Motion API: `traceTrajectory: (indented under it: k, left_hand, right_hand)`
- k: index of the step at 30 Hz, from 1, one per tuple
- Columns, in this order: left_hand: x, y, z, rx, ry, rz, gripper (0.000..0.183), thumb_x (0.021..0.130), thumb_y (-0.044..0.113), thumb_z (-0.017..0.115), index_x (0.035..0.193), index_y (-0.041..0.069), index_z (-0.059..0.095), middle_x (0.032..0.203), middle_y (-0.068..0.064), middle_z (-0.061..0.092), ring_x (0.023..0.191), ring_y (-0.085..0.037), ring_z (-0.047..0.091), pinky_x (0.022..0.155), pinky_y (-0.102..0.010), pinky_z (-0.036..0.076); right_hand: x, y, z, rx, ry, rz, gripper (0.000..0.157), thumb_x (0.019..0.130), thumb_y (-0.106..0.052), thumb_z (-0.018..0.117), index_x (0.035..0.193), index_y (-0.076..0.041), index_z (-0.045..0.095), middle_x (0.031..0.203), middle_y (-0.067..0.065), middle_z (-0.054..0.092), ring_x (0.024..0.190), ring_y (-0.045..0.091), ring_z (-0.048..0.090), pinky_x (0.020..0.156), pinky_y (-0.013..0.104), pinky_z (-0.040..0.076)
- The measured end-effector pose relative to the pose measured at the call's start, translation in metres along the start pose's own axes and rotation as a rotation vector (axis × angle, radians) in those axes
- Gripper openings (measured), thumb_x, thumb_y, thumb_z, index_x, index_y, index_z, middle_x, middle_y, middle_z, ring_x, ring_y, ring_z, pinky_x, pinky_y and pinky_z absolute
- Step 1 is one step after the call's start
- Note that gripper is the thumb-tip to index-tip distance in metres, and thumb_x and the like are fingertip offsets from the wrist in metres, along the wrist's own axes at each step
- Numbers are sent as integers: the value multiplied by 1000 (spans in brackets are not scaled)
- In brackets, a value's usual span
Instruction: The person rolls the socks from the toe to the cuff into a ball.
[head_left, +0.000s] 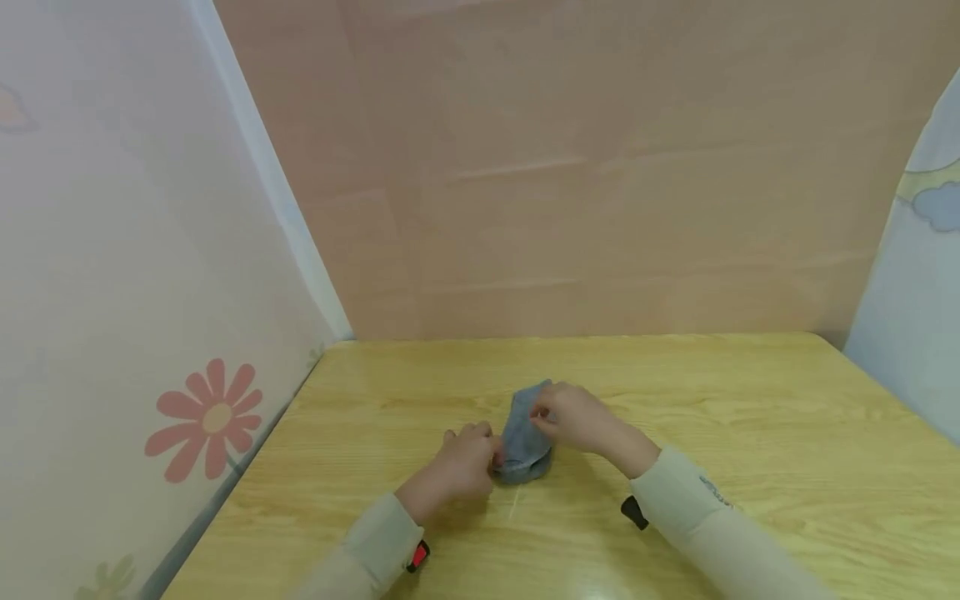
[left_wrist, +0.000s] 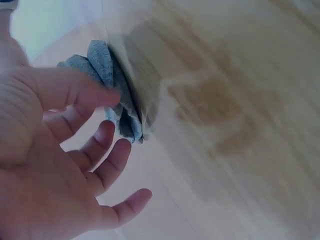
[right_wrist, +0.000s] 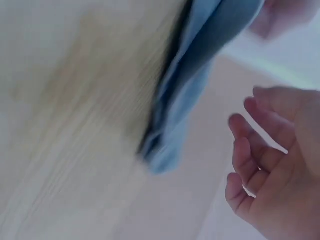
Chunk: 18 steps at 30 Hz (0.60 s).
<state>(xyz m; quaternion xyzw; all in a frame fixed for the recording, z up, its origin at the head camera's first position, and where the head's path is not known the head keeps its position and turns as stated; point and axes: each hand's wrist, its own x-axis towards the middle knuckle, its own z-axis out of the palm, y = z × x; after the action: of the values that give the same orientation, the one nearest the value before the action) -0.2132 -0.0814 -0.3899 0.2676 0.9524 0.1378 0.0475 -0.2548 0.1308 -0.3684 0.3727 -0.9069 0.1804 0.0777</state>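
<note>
A folded blue-grey cloth point(head_left: 525, 429) that looks like denim lies on the wooden table, a thicker fold at its near end. My left hand point(head_left: 461, 465) is at its lower left edge. In the left wrist view the thumb of the left hand point(left_wrist: 55, 150) overlaps the cloth point(left_wrist: 117, 85), and the other fingers are loosely bent and spread; whether the thumb touches it I cannot tell. My right hand point(head_left: 581, 417) is above the cloth's right side. In the right wrist view the right hand point(right_wrist: 280, 155) stands apart from the cloth point(right_wrist: 185, 90), fingers loosely curled around nothing.
The light wooden table point(head_left: 750, 433) reaches back to a plain brownish panel point(head_left: 600, 183). On the left stands a pale wall covering with a pink flower point(head_left: 217, 418). Another pale covering with a blue cloud point(head_left: 939, 207) is at the right. Dark straps show under both sleeves.
</note>
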Motion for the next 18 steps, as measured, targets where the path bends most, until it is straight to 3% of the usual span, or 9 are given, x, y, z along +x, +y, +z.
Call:
traceTrajectory:
  k: [3,5,12,16,18]
  left_hand:
    - [0,1,-2,69,-8,55,26,71,-4,66,81,19,56,84,7,42,77,-15,35,69,-35,26]
    - [1,1,-1,99,0,88,26,73,-4,65,82,20,58,84,8,44,76,-13,35,69,-33,27]
    - [6,-3,4,132,63,169,21,76,-2,63,72,19,60,76,9,51,70,-11,36,67,-30,27]
    - [9,-3,5,51,46,173,19,82,5,64,68,17,61,69,11,52,69,-10,40,70,-34,32]
    - [11,-4,5,-34,22,158,20,86,8,63,69,17,62,65,12,50,68,-8,42,82,-41,40]
  right_hand:
    - [-10,-17,1,-56,-22,-152,6,88,-16,70,86,-12,73,81,-5,63,74,12,57,66,26,48]
    - [-16,-25,4,-83,-55,-199,4,87,-18,71,86,-15,74,81,-7,63,74,10,56,67,25,46]
    - [-27,-31,15,-190,-69,-191,9,82,-23,75,87,-17,75,80,-5,66,73,10,55,64,27,43]
    - [-31,-29,17,-187,-78,-161,10,79,-24,76,85,-16,73,77,-5,65,70,9,54,60,26,41]
    - [-33,-29,17,-180,-81,-132,13,79,-27,77,80,-17,70,72,-8,62,66,7,50,59,26,38]
